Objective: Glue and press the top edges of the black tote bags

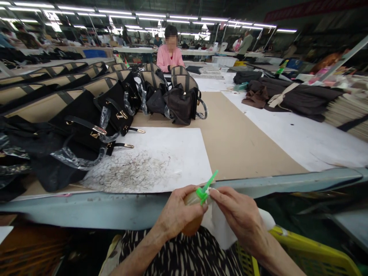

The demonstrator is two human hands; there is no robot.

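My left hand (178, 211) is wrapped round a glue bottle (192, 226), a clear squeeze bottle with amber contents and a green nozzle cap (202, 193). The bottle is held over my lap, with its thin green tip tilted up and to the right. Pinched in my right hand (240, 212) is a white cloth (220, 226). Its upper end touches the green cap, while the rest hangs below my fingers.
Black handbags (77, 126) with plastic-wrapped handles crowd the table's left side. A white sheet (184, 153) marked with dark smears lies before me. Dark fabric (299, 94) is piled at right, and a yellow basket (313, 249) stands low right. A person in pink (169, 57) sits opposite.
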